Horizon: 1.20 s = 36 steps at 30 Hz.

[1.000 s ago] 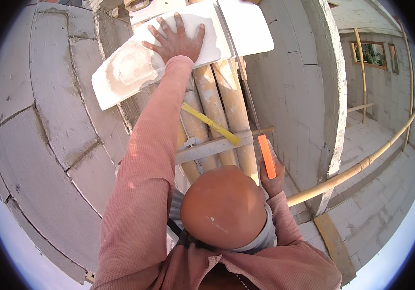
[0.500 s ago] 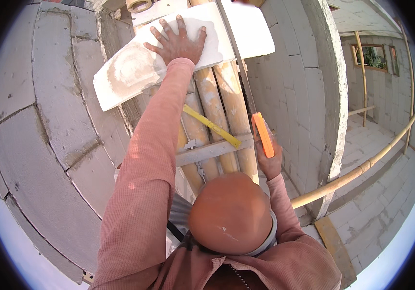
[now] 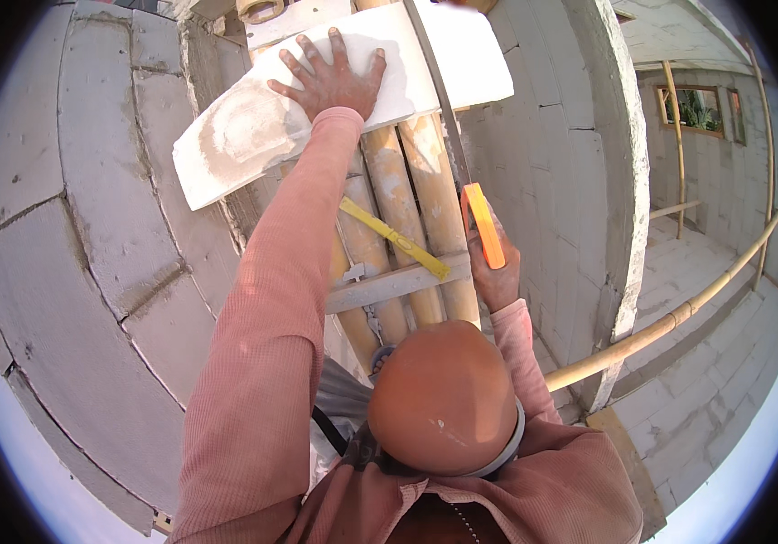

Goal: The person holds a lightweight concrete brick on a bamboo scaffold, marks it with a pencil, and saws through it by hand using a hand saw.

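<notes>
A chalky white slab (image 3: 398,86) is pressed by the left hand (image 3: 333,83), fingers spread. A thin, orange-handled saw (image 3: 485,227) is gripped in the right hand (image 3: 503,276), fingers curled.

The white block (image 3: 244,136) looks matt and chalky, with a rough, scuffed patch. The saw handle (image 3: 490,228) is smooth plastic, the saw blade (image 3: 453,136) metal. Pale crust smears the bamboo poles (image 3: 420,154); the sleeve (image 3: 266,308) is ribbed cloth, the wall (image 3: 99,163) matt masonry.

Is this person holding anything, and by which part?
The right hand grips a saw by its orange handle; the left hand grips nothing, lying spread on the white slab.
</notes>
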{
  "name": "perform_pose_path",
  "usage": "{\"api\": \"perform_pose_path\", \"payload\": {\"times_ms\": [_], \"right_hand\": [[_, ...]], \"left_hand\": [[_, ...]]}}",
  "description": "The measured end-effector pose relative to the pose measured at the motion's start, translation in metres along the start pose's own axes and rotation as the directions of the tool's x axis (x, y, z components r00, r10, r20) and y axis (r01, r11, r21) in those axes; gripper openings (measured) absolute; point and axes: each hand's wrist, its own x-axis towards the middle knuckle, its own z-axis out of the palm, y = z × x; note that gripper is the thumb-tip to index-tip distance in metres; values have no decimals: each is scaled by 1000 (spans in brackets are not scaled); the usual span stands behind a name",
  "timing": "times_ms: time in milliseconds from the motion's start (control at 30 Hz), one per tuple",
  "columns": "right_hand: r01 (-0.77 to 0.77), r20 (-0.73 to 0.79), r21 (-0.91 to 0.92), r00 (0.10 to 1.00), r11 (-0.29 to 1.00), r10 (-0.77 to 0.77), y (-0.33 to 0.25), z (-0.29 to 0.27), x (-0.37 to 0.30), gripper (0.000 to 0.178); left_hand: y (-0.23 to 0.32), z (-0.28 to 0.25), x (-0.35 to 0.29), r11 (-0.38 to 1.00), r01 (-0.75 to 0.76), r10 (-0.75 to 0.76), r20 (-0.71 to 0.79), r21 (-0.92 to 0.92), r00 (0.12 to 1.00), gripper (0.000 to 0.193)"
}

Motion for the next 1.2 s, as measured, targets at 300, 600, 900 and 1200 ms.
{"api": "perform_pose_path", "payload": {"times_ms": [300, 600, 900, 1200], "right_hand": [[18, -60, -90, 998, 996, -24, 10, -8, -46, 48], [-35, -95, -55, 995, 998, 30, 14, -8, -124, 51], [-35, -19, -42, 999, 999, 35, 4, 11, -50, 52], [-96, 60, -87, 993, 992, 102, 0, 5, 6, 47]], "left_hand": [[6, -4, 10, 1000, -18, 17, -48, -24, 999, 87], [-2, 0, 2, 1000, -10, 9, -51, -9, 999, 88], [-11, 3, 11, 1000, -4, 4, -92, 4, 996, 88], [9, -5, 8, 1000, 14, -14, 0, 14, 1000, 88]]}}
